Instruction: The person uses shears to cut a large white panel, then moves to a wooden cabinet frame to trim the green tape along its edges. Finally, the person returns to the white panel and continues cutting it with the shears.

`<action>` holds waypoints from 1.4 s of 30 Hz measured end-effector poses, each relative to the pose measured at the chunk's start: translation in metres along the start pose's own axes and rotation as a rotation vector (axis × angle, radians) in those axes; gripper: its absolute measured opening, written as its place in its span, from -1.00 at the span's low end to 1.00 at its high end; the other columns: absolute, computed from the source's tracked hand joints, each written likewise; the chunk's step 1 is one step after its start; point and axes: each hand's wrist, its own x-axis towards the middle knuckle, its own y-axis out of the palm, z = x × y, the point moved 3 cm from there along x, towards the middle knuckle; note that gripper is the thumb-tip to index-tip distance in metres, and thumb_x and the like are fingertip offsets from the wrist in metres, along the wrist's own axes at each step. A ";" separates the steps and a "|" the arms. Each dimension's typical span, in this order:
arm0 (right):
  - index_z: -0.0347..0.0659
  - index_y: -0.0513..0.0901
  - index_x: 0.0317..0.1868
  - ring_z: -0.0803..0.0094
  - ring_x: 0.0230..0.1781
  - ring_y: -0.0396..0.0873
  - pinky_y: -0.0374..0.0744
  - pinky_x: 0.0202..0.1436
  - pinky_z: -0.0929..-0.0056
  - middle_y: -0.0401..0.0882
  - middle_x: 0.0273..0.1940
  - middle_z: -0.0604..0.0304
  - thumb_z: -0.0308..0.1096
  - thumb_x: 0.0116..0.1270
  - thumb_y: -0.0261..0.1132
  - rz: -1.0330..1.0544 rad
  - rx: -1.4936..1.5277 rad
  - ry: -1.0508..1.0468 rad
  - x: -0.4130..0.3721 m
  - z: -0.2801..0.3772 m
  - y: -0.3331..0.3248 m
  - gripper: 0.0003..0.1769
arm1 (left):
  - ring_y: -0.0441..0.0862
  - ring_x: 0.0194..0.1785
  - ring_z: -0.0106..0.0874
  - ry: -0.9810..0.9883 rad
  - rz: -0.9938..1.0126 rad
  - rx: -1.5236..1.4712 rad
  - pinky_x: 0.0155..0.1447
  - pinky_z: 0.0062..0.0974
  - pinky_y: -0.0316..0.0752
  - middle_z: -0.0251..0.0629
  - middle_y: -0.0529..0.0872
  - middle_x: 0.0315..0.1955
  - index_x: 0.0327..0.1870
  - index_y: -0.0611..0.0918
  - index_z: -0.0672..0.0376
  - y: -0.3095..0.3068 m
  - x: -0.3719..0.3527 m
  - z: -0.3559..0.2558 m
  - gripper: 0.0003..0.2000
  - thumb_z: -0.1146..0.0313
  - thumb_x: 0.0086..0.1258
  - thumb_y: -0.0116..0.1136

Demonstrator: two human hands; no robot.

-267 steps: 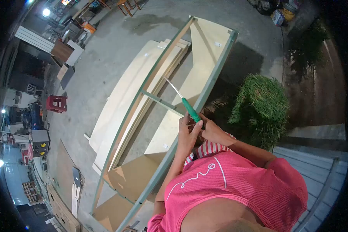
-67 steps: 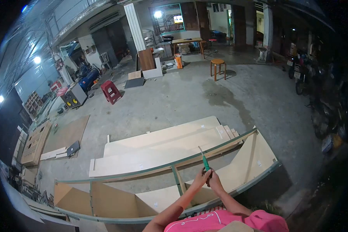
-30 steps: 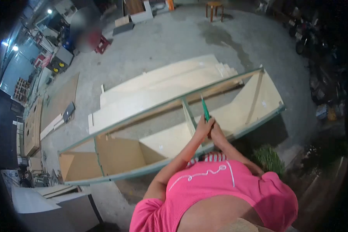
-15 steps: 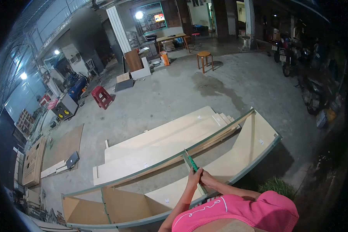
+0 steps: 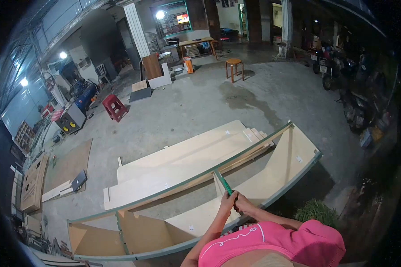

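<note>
A long curved pale wooden frame (image 5: pixel 280 167) with dark green edges and cross panels lies on its side before me. At its middle divider my hands meet over a slim bright green tool (image 5: pixel 226 186) with a narrow front end; its exact kind is too small to make out. My left hand (image 5: pixel 227 203) is closed around its near end. Close against it, my right hand (image 5: pixel 243 204) is closed too, its fingers at the same near end and partly hidden. The tool lies along the divider's upper edge, pointing away from me.
Flat pale boards (image 5: pixel 178 155) lie stacked just beyond the frame. Farther off stand a red plastic stool (image 5: pixel 115 107) and a round wooden stool (image 5: pixel 234 67). A dark laptop (image 5: pixel 79 180) rests on boards at left. Motorbikes (image 5: pixel 329 71) are parked at right; grass (image 5: pixel 317 212) grows near my right side.
My hands have shifted slightly right and up with the green tool, along the divider. The view has tilted a little; the frame and boards lie as before.
</note>
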 end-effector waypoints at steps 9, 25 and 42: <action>-0.21 0.31 0.07 0.62 -0.72 0.22 0.15 -0.70 0.59 0.29 -0.59 0.35 -0.57 0.20 -0.04 -0.091 -0.030 -0.096 -0.059 0.008 0.040 -0.62 | 0.48 -0.28 -0.50 0.045 0.110 -0.017 -0.21 -0.56 0.41 -0.27 0.56 -0.34 -0.08 0.46 0.25 -0.011 -0.062 -0.018 -0.68 0.21 0.29 0.11; -0.16 0.18 0.32 0.40 0.08 0.40 0.36 0.14 0.40 0.41 0.10 0.14 -0.24 0.19 0.27 -0.108 -0.184 -0.028 -0.193 -0.119 0.003 -0.28 | 0.50 -0.32 -0.54 -0.411 0.688 0.062 -0.27 -0.62 0.39 -0.28 0.56 -0.41 0.02 0.39 0.25 -0.005 -0.162 0.057 -0.47 0.01 0.23 0.21; -0.17 0.18 0.30 0.25 0.16 0.36 0.30 0.20 0.30 0.35 0.15 0.00 0.03 0.17 0.25 -0.220 -0.175 0.103 -0.217 -0.156 0.031 -0.21 | 0.28 -0.53 -0.70 -0.628 0.733 0.022 -0.46 -0.71 0.20 -0.54 0.42 -0.55 -0.27 0.41 0.08 -0.011 -0.187 0.072 -0.63 0.01 0.20 0.24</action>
